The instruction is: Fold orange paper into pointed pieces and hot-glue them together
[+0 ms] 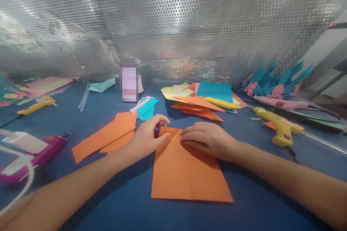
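A sheet of orange paper (189,177) lies on the blue table in front of me, with a faint crease down its middle. My left hand (150,133) grips the sheet's far left corner, thumb on top and fingers curled behind the edge. Over the far right part of the sheet rests my right hand (208,139), its fingers together and fingertips pressed on the paper near the top edge. Its thumb is partly hidden. Left of the sheet, orange paper strips (116,130) overlap each other near my left wrist.
Folded orange papers (197,110), a yellow cutter (221,103) and a blue sheet (214,90) lie beyond my hands. Yellow glue guns (282,126) sit at both sides. A phone (129,83) stands at the back. A magenta power strip (51,151) lies left, before a perforated metal panel (173,25).
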`<state>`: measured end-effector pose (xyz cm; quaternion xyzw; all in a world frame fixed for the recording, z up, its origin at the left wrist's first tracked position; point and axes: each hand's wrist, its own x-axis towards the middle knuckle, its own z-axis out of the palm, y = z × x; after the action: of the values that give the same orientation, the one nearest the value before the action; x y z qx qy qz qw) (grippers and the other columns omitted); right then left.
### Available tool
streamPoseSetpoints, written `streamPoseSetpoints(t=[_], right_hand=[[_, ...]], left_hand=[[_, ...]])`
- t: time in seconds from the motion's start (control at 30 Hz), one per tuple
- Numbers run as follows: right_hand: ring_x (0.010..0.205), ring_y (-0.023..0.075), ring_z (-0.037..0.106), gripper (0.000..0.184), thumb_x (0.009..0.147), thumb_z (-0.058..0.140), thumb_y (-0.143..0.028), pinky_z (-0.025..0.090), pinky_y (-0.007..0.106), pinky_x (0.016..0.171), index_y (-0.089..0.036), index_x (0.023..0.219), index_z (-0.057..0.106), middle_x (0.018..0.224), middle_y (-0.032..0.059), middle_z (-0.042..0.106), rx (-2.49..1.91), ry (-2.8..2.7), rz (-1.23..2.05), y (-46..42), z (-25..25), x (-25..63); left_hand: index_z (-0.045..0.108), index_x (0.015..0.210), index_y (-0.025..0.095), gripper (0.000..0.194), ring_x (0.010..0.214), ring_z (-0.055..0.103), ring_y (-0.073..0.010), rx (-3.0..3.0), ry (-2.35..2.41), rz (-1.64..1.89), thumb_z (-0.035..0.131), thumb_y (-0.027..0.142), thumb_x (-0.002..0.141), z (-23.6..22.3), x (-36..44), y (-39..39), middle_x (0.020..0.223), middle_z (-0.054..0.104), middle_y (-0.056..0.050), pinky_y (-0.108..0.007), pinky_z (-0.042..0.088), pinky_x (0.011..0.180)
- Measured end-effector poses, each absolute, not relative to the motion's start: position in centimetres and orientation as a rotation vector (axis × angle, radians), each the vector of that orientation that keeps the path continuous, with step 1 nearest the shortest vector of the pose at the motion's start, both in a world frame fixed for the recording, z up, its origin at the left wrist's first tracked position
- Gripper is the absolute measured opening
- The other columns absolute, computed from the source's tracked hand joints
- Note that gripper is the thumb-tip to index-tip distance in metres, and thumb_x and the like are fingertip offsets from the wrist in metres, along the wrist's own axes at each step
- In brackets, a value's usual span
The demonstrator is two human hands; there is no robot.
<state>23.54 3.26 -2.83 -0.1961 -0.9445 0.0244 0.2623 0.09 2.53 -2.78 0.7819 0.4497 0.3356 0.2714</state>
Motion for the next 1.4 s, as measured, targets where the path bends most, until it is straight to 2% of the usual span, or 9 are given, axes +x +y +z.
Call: streamPoseSetpoints(t=[0.13, 0.3, 0.43, 0.6, 0.83, 1.2, 1.4], right_hand=[[0.087, 0.0178, 0.058, 0.027, 0.096, 0.043, -0.024, 0.051, 0.032, 0.076, -0.016, 0.108, 0.066, 0.110, 0.0063, 0.068, -0.535, -2.616, 0.062, 3.5, -2.9, 23.3], [0.091, 0.0193, 0.056, 0.028, 0.095, 0.043, -0.024, 0.051, 0.034, 0.080, -0.017, 0.110, 0.065, 0.111, 0.0063, 0.068, -0.571, -2.639, 0.078, 3.5, -2.8, 23.3], [0.093, 0.0197, 0.056, 0.027, 0.094, 0.046, -0.025, 0.051, 0.035, 0.081, -0.016, 0.110, 0.065, 0.112, 0.0065, 0.067, -0.589, -2.641, 0.099, 3.5, -2.8, 23.2], [0.094, 0.0191, 0.057, 0.024, 0.094, 0.047, -0.024, 0.050, 0.034, 0.082, -0.016, 0.108, 0.065, 0.114, 0.0067, 0.066, -0.587, -2.624, 0.100, 3.5, -2.8, 23.3], [0.097, 0.0194, 0.060, 0.025, 0.094, 0.046, -0.024, 0.050, 0.035, 0.084, -0.016, 0.105, 0.066, 0.123, 0.0080, 0.062, -0.597, -2.629, 0.055, 3.5, -2.8, 23.3], [0.091, 0.0194, 0.056, 0.026, 0.094, 0.046, -0.024, 0.052, 0.033, 0.081, -0.017, 0.109, 0.066, 0.121, 0.0032, 0.064, -0.612, -2.670, 0.051, 3.4, -2.6, 23.3], [0.093, 0.0194, 0.056, 0.029, 0.095, 0.045, -0.025, 0.052, 0.033, 0.082, -0.016, 0.116, 0.062, 0.124, 0.0043, 0.062, -0.657, -2.677, 0.052, 3.2, -2.6, 23.2]], left_hand=[[0.050, 0.099, 0.020, 0.023, 0.073, 0.052, -0.0120, 2.110, 1.243, 0.909, 0.059, 0.020, 0.078, -2.8, -0.1, 2.6, 0.087, 0.053, 0.000, -0.023, 0.046, 0.060], [0.052, 0.091, 0.018, 0.014, 0.063, 0.050, -0.0096, 2.131, 1.214, 0.844, 0.060, 0.018, 0.079, -2.4, -0.6, 2.8, 0.076, 0.053, 0.003, -0.021, 0.044, 0.055], [0.056, 0.081, 0.017, 0.003, 0.067, 0.052, -0.0114, 2.425, 1.095, 0.740, 0.057, 0.016, 0.083, -1.9, -1.2, 2.9, 0.074, 0.057, 0.001, -0.023, 0.043, 0.061], [0.060, 0.085, 0.015, 0.014, 0.084, 0.056, -0.0154, 2.767, 0.833, 0.639, 0.047, 0.012, 0.091, -1.6, -1.8, 3.1, 0.086, 0.060, -0.004, -0.028, 0.045, 0.076], [0.062, 0.087, 0.014, 0.024, 0.090, 0.056, -0.0162, 2.877, 0.721, 0.546, 0.039, 0.014, 0.095, -1.1, -2.0, 2.9, 0.098, 0.061, -0.008, -0.027, 0.046, 0.079], [0.062, 0.095, 0.012, 0.024, 0.094, 0.054, -0.0181, 3.001, 0.584, 0.495, 0.038, 0.010, 0.095, -1.6, -2.4, 3.1, 0.102, 0.062, -0.010, -0.030, 0.048, 0.082], [0.062, 0.096, 0.012, 0.026, 0.094, 0.056, -0.0181, 3.006, 0.560, 0.459, 0.037, 0.009, 0.095, -1.2, -2.3, 3.1, 0.100, 0.064, -0.010, -0.029, 0.049, 0.082]])
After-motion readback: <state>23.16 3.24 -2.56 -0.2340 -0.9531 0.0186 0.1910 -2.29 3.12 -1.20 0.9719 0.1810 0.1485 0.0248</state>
